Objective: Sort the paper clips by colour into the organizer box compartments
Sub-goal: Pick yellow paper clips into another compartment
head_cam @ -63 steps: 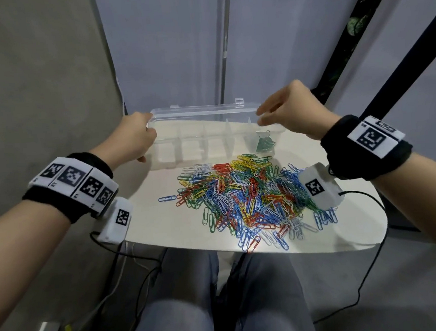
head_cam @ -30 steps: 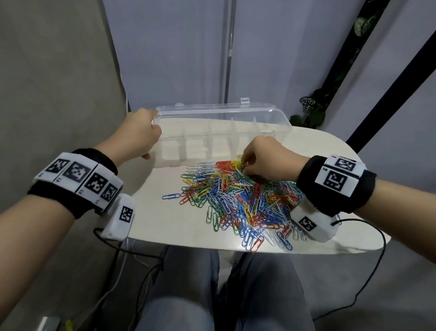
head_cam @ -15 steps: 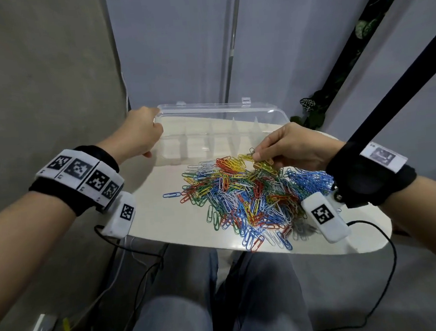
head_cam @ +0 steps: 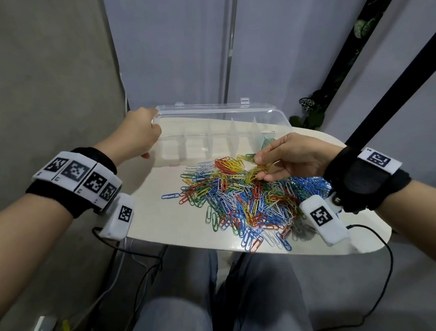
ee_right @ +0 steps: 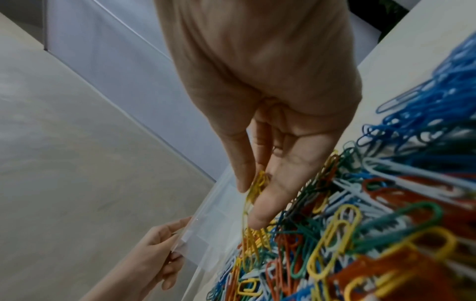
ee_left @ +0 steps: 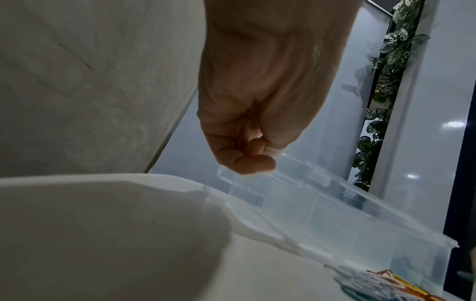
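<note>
A heap of mixed paper clips (head_cam: 243, 197) in red, yellow, green, blue and white lies on the small white table (head_cam: 151, 223). Behind it stands the clear organizer box (head_cam: 209, 140) with its lid up; green clips (head_cam: 267, 142) sit in its right-hand compartment. My left hand (head_cam: 141, 134) grips the box's left end (ee_left: 247, 179). My right hand (head_cam: 261, 165) hovers over the heap's far edge and pinches yellow clips (ee_right: 255, 187) between thumb and fingers, with more yellow clips dangling from them.
A single blue clip (head_cam: 169, 195) lies apart at the heap's left. Grey panels and a concrete wall close off the back and left. Cables hang below the table beside my knees (head_cam: 223, 308). A dark post (head_cam: 387, 78) slants at the right.
My right hand went from the box's right compartment down into the heap, picked up yellow clips and lifted them a little. The left hand has stayed on the box.
</note>
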Motion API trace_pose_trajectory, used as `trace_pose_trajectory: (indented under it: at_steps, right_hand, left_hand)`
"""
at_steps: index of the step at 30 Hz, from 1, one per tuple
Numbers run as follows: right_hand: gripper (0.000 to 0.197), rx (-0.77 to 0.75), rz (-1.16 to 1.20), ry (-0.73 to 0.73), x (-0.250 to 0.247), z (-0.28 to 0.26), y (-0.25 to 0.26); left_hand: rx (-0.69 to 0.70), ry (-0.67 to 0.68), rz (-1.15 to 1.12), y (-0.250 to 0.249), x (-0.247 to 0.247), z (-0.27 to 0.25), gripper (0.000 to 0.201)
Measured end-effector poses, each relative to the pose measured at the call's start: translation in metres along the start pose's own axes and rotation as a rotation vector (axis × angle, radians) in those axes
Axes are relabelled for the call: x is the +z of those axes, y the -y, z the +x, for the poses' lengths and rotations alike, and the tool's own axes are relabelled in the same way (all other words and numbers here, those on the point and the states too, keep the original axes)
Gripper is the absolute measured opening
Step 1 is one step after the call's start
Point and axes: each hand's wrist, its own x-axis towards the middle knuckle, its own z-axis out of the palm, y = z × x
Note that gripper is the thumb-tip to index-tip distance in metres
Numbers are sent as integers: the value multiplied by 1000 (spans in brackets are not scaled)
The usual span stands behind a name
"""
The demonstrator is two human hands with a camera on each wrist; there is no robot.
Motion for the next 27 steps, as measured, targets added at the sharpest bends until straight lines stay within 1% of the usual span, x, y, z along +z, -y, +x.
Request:
trace_pose_trajectory:
  at_steps: [3,9,11,14,16,19,21,24,27]
  right_hand:
    - [14,-26,-2,-17,-1,0,0]
    - [23,-221,-205,-126,0,-5,4]
    - [20,-259,-241,-136,0,-6,7]
    - [12,-329,-302,-176,1,-6,11]
    - [8,-372,-379,-196,3,-6,15]
    - [7,-413,-595,-197,8,-7,18]
    - [11,-421,-689,-161,12,-7,17]
    - [20,-390,-814,-71,17,-5,10]
    - [27,-362,-911,-71,21,-1,3]
  left_hand:
    - [-9,0,-16,0,1,1,37]
    - [-16,-6,-32,1,2,1,44]
    - [-16,-9,-30,1,2,1,43]
    - [-16,-9,-27,1,1,1,43]
    - [-20,0,-21,2,1,2,38]
    - [-15,1,-18,2,0,2,34]
    - [-4,3,-19,1,0,2,34]
    - [2,4,-22,2,1,2,36]
    - [1,5,-14,4,1,4,37]
